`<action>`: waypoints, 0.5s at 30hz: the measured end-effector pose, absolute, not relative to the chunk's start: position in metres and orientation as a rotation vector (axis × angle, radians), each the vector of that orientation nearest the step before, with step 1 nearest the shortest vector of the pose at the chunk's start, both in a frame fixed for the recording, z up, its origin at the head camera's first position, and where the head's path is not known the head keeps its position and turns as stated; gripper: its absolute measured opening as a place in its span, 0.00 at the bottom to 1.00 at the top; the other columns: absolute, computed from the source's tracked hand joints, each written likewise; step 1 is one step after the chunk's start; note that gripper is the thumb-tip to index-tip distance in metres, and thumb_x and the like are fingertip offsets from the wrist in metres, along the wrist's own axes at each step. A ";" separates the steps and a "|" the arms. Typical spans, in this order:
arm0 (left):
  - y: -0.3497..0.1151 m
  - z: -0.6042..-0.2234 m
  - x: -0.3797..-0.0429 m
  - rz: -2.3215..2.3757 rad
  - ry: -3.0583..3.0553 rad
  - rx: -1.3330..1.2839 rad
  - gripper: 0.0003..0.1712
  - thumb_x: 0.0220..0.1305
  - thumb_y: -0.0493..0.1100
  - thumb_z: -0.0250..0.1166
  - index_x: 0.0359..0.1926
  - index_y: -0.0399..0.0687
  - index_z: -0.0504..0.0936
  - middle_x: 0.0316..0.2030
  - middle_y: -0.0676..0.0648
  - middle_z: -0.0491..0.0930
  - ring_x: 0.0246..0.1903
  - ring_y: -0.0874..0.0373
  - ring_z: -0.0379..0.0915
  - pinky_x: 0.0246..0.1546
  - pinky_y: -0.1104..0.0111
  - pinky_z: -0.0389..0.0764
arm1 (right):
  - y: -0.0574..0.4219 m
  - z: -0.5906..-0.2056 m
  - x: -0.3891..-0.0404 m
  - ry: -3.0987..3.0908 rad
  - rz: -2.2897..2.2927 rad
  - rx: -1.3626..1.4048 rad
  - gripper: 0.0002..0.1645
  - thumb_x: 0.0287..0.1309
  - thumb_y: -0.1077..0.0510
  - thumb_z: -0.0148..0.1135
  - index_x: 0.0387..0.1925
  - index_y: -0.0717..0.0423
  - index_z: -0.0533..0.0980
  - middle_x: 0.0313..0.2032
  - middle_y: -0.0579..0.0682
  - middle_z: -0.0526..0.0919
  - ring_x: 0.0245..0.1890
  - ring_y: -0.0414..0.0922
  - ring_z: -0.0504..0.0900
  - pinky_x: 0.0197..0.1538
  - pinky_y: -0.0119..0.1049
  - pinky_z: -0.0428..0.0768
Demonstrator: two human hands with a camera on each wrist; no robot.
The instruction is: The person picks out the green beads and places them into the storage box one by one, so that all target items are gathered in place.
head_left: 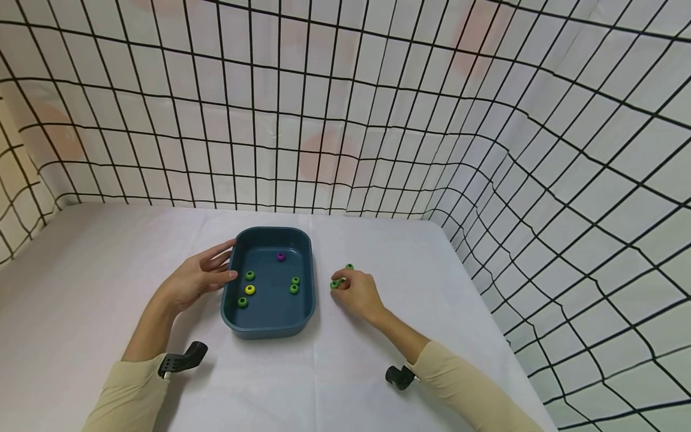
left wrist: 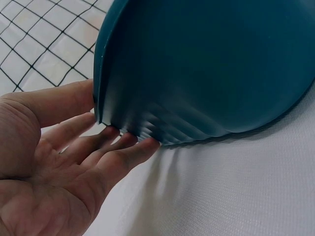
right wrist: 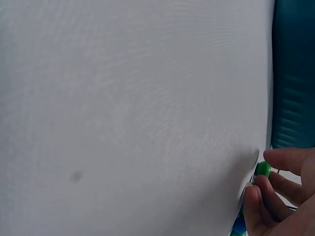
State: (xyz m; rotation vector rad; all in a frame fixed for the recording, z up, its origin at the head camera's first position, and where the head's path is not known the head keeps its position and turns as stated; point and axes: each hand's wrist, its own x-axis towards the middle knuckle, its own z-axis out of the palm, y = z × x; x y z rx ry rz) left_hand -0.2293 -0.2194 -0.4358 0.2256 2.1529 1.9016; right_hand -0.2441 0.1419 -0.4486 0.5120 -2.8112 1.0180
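My left hand (head_left: pixel 197 279) is at the left side of a blue rectangular tray (head_left: pixel 270 332). In the left wrist view, its loosely straight fingers (left wrist: pixel 125 157) touch the tray wall (left wrist: pixel 206 64), the thumb at the rim. Inside the tray lie a purple bead (head_left: pixel 281 257), a yellow bead (head_left: pixel 250 290) and several green beads (head_left: pixel 243 302). Right of the tray, my right hand (head_left: pixel 358 294) pinches a green bead (right wrist: pixel 263 169) between thumb and fingertips, low over the cloth. Beyond those fingers another green bead (head_left: pixel 349 266) shows, and the right wrist view has a blue bead (right wrist: pixel 239 225) partly hidden beside them.
A white cloth (head_left: pixel 421 270) covers the table. Black wire mesh (head_left: pixel 275 120) stands along the back and right side, with white sheeting behind it. Each wrist carries a black camera mount (head_left: pixel 183 359) that sticks out over the cloth.
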 end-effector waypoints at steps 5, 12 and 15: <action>-0.219 -0.435 -0.230 1.907 2.150 0.222 0.49 0.68 0.36 0.66 0.81 0.49 0.48 0.79 0.36 0.47 0.77 0.36 0.46 0.64 0.53 0.69 | 0.142 -0.449 -0.245 -2.808 1.004 0.534 0.13 0.51 0.68 0.70 0.42 0.63 0.85 0.23 0.50 0.85 0.23 0.37 0.78 0.30 0.30 0.78; -0.219 -0.435 -0.229 1.912 2.145 0.214 0.49 0.68 0.35 0.65 0.81 0.48 0.48 0.79 0.36 0.47 0.77 0.37 0.46 0.64 0.53 0.68 | 0.142 -0.450 -0.245 -2.805 0.987 0.557 0.11 0.51 0.69 0.68 0.39 0.63 0.85 0.22 0.50 0.84 0.22 0.36 0.77 0.29 0.28 0.75; -0.219 -0.435 -0.228 1.914 2.142 0.214 0.49 0.68 0.35 0.66 0.81 0.49 0.48 0.79 0.36 0.47 0.77 0.36 0.46 0.64 0.52 0.67 | 0.142 -0.449 -0.244 -2.804 0.995 0.561 0.11 0.52 0.69 0.67 0.39 0.63 0.85 0.22 0.50 0.84 0.22 0.36 0.76 0.29 0.28 0.75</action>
